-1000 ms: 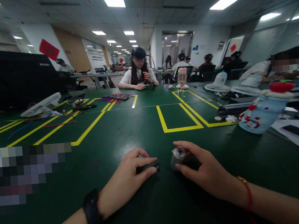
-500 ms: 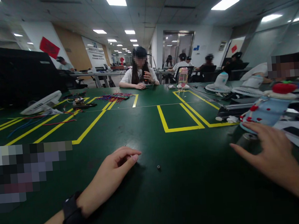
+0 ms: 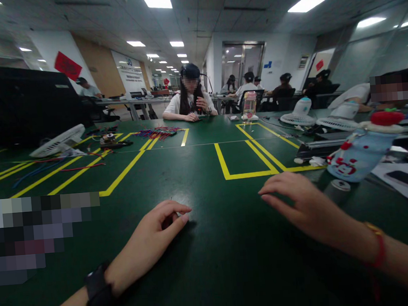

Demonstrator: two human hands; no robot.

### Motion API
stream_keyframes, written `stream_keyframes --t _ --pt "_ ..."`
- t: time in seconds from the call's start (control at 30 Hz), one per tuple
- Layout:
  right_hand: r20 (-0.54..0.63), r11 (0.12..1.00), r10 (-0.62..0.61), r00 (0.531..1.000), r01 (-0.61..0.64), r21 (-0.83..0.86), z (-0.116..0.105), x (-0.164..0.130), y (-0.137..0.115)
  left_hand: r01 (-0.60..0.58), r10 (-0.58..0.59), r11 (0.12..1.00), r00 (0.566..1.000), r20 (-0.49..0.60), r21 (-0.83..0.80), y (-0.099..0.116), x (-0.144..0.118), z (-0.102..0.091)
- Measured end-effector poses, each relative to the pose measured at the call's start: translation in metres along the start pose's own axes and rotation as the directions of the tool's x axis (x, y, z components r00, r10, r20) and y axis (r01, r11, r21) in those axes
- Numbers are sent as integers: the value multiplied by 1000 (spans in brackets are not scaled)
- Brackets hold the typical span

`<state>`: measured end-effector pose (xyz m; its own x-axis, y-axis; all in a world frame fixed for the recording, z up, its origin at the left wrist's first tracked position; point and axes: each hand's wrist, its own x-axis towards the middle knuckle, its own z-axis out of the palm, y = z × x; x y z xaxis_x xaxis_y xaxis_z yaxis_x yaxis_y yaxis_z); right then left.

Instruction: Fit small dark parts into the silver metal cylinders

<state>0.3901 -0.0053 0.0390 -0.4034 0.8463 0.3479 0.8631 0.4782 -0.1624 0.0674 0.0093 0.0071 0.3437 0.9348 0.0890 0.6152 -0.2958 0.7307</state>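
Observation:
My left hand (image 3: 157,232) rests on the green table (image 3: 208,204) with its fingers curled in and the thumb against the index finger; anything inside is hidden. My right hand (image 3: 305,204) hovers palm down just above the table, fingers spread, holding nothing. A small grey metal cylinder (image 3: 337,189) stands on the table just right of that hand, apart from it.
A pale blue bottle with a red cap (image 3: 360,157) lies beside the cylinder. White fans (image 3: 57,142) (image 3: 298,115), coloured wires (image 3: 158,133) and yellow tape lines (image 3: 248,174) are farther off. A person (image 3: 190,102) sits across the table. A black monitor (image 3: 27,105) stands at the left.
My right hand carried the grey cylinder to the right, set it by the blue bottle, and has come back leftward with nothing in it. My left hand pulled back and curled shut.

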Motion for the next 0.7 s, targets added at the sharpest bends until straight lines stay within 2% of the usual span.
stream_keyframes --t 0.07,0.13,0.23,0.3,0.43,0.57,0.7 --pt "-71 974 129 989 -139 -178 -26 -22 40 4 -3 1000 1000 19 -17 0 1 0" --pt "-101 902 299 949 -316 -295 -45 -44 76 -4 5 1000 1000 31 -22 0 1 1" --pt "-51 822 485 873 -475 -313 -58 -68 110 -20 20 1000 999 30 -19 1 1 3" --pt "-30 807 524 851 -507 -303 -59 -75 116 -23 23 1000 999 28 -13 1 0 4" --pt "-73 761 571 818 -560 -327 -57 -71 110 -20 20 1000 999 30 -2 2 -1 3" --pt "-64 760 582 811 -570 -313 -58 -64 106 -28 28 1000 999 25 -4 1 -1 3" --pt "-68 746 611 789 -602 -285 -57 -65 114 -31 32 999 999 26 -12 0 1 4"
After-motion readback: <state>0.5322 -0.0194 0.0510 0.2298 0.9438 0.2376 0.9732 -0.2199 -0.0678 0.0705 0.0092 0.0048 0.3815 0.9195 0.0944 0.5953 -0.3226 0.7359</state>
